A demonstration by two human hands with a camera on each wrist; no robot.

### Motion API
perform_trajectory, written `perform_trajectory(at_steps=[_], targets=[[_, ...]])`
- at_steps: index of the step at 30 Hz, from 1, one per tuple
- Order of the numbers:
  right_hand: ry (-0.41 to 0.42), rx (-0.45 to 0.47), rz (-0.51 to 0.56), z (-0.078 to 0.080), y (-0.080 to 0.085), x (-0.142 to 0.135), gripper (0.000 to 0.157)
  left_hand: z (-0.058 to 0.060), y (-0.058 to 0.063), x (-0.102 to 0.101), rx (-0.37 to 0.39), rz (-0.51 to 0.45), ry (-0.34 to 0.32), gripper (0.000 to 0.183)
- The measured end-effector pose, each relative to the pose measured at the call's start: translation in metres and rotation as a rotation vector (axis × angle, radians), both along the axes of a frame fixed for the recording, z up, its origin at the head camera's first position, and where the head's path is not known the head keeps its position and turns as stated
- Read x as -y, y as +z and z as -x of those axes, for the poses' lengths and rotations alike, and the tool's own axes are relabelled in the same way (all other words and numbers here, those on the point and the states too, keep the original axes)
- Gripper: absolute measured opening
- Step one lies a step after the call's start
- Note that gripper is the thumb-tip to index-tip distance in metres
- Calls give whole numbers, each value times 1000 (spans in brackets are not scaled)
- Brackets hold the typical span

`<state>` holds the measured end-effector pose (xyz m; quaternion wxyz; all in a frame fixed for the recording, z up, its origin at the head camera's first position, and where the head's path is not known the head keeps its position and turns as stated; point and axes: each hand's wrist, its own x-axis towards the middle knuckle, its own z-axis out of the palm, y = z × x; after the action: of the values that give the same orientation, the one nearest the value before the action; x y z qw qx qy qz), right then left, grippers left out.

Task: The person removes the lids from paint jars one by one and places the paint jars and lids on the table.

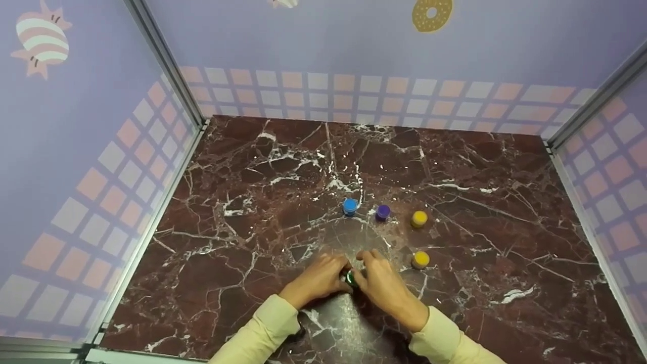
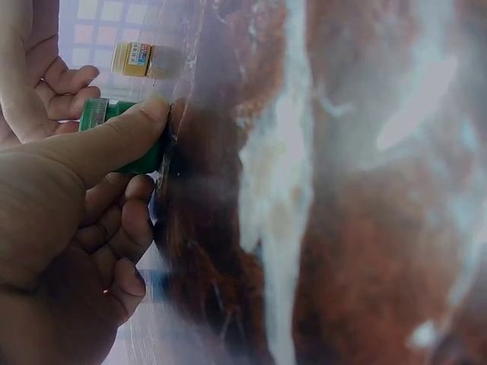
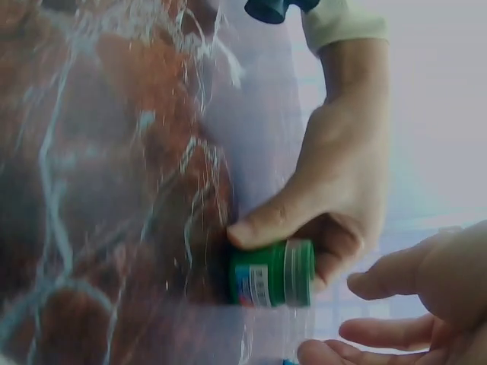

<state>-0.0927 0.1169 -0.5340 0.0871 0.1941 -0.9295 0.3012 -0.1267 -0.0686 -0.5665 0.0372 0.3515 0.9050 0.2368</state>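
Note:
A small green jar (image 3: 259,283) with a printed label stands near the table's front. My left hand (image 1: 322,275) grips it, its thumb low on the jar's side in the left wrist view. Facing it is my right hand (image 1: 383,285), fingers loosely bent and apart from the jar in the right wrist view. From above, the hands partly cover the green jar (image 1: 350,277). The lid looks seated on the jar.
Beyond the hands stand a blue jar (image 1: 350,207), a purple jar (image 1: 383,213) and a yellow jar (image 1: 419,219). Another yellow jar (image 1: 420,260) is right of my right hand. Patterned walls (image 1: 359,91) enclose the marbled table (image 1: 505,242) at the back and sides.

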Motion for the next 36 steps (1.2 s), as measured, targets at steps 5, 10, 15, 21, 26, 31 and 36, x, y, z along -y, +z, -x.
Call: perform_trajectory(at_steps=[5,10,15,21,26,31,36], targets=[[-26,-10,-99,-7,-3,11,31,0,0,2,-12,-8,-11,39],[-75,-17,-207,-11,-7,20,41,0,-3,1,-34,-22,-11,33],[-80,-44,-231,-12,-10,24,39,0,-3,1,-42,-24,-6,29],[-37,-91,-222,-11,-7,24,35,0,-3,2,-65,-57,-25,26],[-20,-86,-200,-11,-6,25,32,0,-3,3,-81,-47,-23,30],[26,-57,-189,-10,-5,23,28,-1,-2,3,-70,-22,-11,32],[125,-49,-171,-8,-4,18,24,-2,-2,4,-41,-18,-8,37]])
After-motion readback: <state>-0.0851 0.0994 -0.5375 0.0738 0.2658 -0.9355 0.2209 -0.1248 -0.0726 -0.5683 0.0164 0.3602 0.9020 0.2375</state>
